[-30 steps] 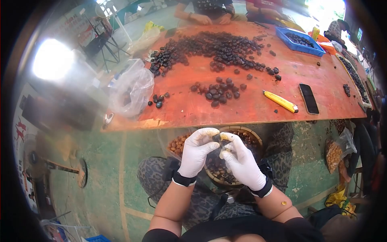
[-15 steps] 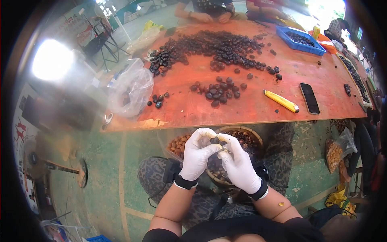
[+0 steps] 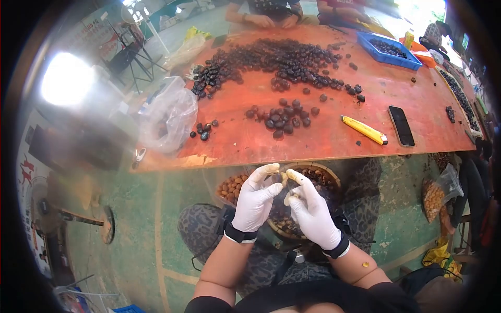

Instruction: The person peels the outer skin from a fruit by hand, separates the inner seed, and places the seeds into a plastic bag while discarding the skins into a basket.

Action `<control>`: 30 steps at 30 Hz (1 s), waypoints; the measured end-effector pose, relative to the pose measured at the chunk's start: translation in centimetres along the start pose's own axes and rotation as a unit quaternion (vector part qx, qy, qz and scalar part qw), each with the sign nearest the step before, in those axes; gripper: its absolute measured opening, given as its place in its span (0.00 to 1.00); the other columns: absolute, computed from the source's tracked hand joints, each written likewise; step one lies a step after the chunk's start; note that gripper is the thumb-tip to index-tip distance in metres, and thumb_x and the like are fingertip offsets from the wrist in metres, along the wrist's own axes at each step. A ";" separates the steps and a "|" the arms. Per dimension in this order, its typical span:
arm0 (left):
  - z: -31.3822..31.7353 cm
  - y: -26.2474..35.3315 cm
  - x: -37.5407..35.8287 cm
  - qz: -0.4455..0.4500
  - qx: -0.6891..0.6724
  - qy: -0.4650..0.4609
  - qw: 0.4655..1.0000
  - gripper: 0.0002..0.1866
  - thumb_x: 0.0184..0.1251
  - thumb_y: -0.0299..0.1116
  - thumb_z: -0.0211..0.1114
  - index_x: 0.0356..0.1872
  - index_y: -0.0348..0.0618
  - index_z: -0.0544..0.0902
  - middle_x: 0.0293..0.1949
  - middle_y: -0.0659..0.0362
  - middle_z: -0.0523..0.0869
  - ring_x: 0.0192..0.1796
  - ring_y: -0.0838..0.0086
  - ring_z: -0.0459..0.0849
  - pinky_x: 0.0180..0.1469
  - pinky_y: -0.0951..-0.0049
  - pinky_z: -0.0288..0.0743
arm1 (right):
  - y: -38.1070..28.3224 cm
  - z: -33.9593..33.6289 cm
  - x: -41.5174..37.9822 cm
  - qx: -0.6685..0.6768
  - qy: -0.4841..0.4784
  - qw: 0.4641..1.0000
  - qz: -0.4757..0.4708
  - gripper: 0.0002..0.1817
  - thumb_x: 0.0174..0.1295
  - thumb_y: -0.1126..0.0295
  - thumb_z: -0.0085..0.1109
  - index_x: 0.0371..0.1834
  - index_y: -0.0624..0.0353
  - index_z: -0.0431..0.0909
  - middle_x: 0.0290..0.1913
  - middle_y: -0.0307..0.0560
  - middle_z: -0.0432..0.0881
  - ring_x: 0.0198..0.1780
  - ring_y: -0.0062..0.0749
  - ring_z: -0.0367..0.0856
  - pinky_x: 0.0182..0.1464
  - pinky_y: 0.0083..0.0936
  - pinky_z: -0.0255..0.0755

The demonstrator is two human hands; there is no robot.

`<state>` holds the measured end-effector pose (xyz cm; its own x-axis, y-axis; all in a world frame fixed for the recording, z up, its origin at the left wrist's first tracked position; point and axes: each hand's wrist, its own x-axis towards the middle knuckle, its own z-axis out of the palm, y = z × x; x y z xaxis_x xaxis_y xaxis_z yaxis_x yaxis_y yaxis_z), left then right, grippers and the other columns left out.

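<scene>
My left hand (image 3: 254, 201), in a white glove, is raised above my lap with thumb and forefinger curled in a pinch. A small yellowish piece shows at the fingertips, too small to name. Close beside it, my right hand (image 3: 314, 211), also gloved, has bent, closed fingers with stained tips; what they hold is hidden. Beneath both hands stands a round woven basket (image 3: 334, 177) with dark shell-like scraps. At its left lies a clear bag of light-brown round kernels (image 3: 229, 189).
The red table (image 3: 224, 148) carries a large heap of dark round fruits or nuts (image 3: 282, 55), a smaller cluster (image 3: 284, 119), a yellow utility knife (image 3: 364, 130), a phone (image 3: 401, 126), a plastic bag (image 3: 172, 117) and a blue tray (image 3: 412, 63). People sit across it.
My fingertips have drawn slightly apart. The dark piece between them is less visible, and a yellowish piece shows there. My right thumb has moved lower, away from the left hand.
</scene>
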<state>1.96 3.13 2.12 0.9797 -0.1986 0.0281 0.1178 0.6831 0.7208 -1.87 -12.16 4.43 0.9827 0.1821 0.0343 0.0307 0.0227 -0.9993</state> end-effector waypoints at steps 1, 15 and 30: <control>0.1 0.0 -0.1 -0.005 0.008 0.003 1.000 0.19 0.57 0.14 0.65 0.51 0.36 0.79 0.48 0.59 0.81 0.50 0.73 0.80 0.55 0.74 0.74 | 0.0 0.1 -0.1 0.012 -0.002 1.000 0.008 0.28 0.65 0.81 0.49 0.70 0.60 0.60 0.38 0.49 0.79 0.39 0.28 0.79 0.48 0.22 0.72; -0.8 -0.3 0.0 0.037 0.127 -0.053 0.990 0.19 0.57 0.19 0.69 0.52 0.35 0.81 0.48 0.59 0.81 0.48 0.74 0.80 0.48 0.77 0.75 | -0.4 -0.8 0.5 -0.039 -0.029 0.998 -0.039 0.21 0.65 0.81 0.50 0.63 0.61 0.67 0.40 0.48 0.79 0.37 0.28 0.79 0.46 0.24 0.73; -0.5 -0.5 0.5 0.022 0.061 0.002 0.998 0.16 0.60 0.14 0.63 0.49 0.34 0.79 0.47 0.56 0.82 0.50 0.71 0.83 0.54 0.72 0.78 | 0.9 -0.8 1.7 0.173 0.026 0.979 0.104 0.13 0.70 0.74 0.45 0.55 0.62 0.67 0.31 0.38 0.75 0.21 0.14 0.67 0.22 0.12 0.61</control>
<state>2.45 3.05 1.37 0.9843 -0.1665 0.0593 0.0535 0.6004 0.7979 -0.05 -12.61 3.62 0.9695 0.1676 -0.1789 -0.2256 0.3246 -0.9186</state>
